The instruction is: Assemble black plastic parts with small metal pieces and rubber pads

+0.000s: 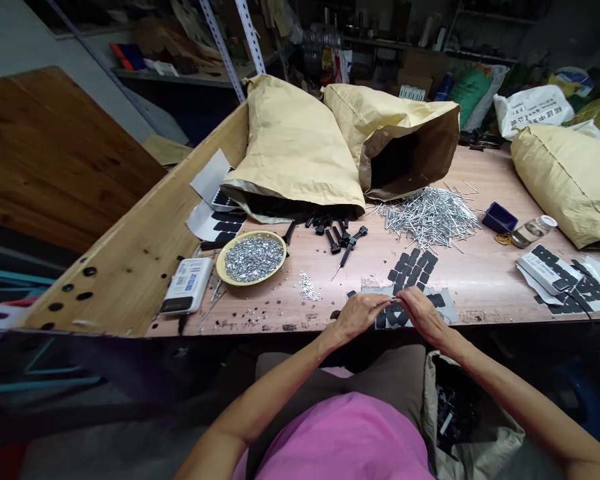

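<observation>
My left hand (363,313) and my right hand (423,315) meet at the table's front edge, fingertips pinched together. Something small and thin seems to be between them, too small to make out. Below and around the fingers lies a backing sheet (451,311) with black rounded stickers; further rows of black stickers (411,268) lie just beyond. To the left, a black plastic part with a metal rod (349,251) lies near several other black plastic parts (333,239). A pile of thin metal rods (430,219) sits farther back.
A yellow bowl (221,272) of small metal pieces stands left, near a white boxed device (187,287) and scattered washers (308,287). Large paper sacks (295,143) line the back. At right are a blue tray (500,219), a glass jar (533,231) and more stickers (587,287).
</observation>
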{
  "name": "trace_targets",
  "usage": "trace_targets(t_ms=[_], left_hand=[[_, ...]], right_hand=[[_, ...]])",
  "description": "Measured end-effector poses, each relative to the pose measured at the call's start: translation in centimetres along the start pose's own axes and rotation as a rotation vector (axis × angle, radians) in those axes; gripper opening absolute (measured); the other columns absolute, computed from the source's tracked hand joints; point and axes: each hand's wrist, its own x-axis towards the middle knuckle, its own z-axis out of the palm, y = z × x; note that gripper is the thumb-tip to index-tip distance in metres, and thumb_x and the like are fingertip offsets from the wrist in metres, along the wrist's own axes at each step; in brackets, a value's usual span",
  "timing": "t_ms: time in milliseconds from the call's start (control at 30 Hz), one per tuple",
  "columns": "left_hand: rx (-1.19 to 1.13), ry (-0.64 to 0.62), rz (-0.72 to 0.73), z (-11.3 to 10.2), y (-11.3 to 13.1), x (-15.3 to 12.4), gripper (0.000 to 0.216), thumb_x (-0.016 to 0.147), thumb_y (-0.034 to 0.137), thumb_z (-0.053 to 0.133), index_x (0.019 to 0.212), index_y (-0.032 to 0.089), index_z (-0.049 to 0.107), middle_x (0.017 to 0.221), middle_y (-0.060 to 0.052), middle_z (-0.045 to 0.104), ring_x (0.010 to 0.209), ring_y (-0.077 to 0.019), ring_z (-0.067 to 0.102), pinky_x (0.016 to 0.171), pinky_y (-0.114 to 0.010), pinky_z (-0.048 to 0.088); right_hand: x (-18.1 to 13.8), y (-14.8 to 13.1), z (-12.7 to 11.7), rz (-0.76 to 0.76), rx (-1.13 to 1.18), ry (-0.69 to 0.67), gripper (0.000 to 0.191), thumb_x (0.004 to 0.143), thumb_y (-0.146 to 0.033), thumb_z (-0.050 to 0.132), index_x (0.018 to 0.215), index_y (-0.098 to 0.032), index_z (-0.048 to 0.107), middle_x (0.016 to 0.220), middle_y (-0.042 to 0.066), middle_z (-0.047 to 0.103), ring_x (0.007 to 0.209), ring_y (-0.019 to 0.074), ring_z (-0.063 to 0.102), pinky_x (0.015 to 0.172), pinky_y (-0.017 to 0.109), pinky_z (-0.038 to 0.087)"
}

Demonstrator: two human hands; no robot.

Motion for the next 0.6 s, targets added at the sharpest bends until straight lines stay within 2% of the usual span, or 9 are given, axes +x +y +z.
trace_targets(t_ms=[167, 333, 400, 600], left_hand=[[-0.018, 0.004, 0.008, 0.0, -0.3, -0.1, 0.024, 0.089, 0.026, 0.05, 0.1, 0.02, 0.071, 0.098, -0.006, 0.074, 0.089, -0.021, 0.07, 0.078, -0.028, 0.054], [-0.217, -0.001, -0.022, -0.7, -0.4, 0.3, 0.024, 0.089, 0.024, 0.05, 0.098, 0.019, 0.071, 0.099, -0.005, 0.074, 0.09, -0.0185, 0.069, 0.08, -0.025, 0.052], [-0.251, -0.003, -0.03, -0.9, -0.2, 0.5, 0.024, 0.089, 0.024, 0.05, 0.098, 0.019, 0.071, 0.098, -0.004, 0.074, 0.089, -0.0181, 0.069, 0.08, -0.025, 0.052], [-0.084, -0.034, -0.056, -1.1, 0.7, 0.6, 0.024, 0.09, 0.026, 0.049, 0.099, 0.021, 0.071, 0.098, -0.004, 0.074, 0.091, -0.0193, 0.068, 0.08, -0.026, 0.051]], right_hand=[[0.1, -0.1, 0.3, 0.037, 0.062, -0.028, 0.034, 0.098, -0.034, 0.029, 0.084, -0.019, 0.056, 0.069, 0.004, 0.056, 0.064, 0.0162, 0.052, 0.06, 0.027, 0.046], [0.4, -0.4, -0.1, 0.308, 0.345, -0.047, 0.035, 0.097, -0.042, 0.033, 0.089, -0.02, 0.06, 0.075, 0.003, 0.061, 0.065, 0.0141, 0.058, 0.06, 0.025, 0.047], [0.6, -0.4, -0.3, 0.371, 0.422, -0.038, 0.036, 0.095, -0.045, 0.036, 0.088, -0.021, 0.063, 0.075, 0.003, 0.063, 0.065, 0.0141, 0.059, 0.06, 0.025, 0.048], [0.7, 0.2, -0.8, 0.317, 0.455, -0.052, 0.036, 0.095, -0.043, 0.039, 0.089, -0.021, 0.066, 0.073, 0.003, 0.063, 0.064, 0.0139, 0.06, 0.06, 0.025, 0.05]])
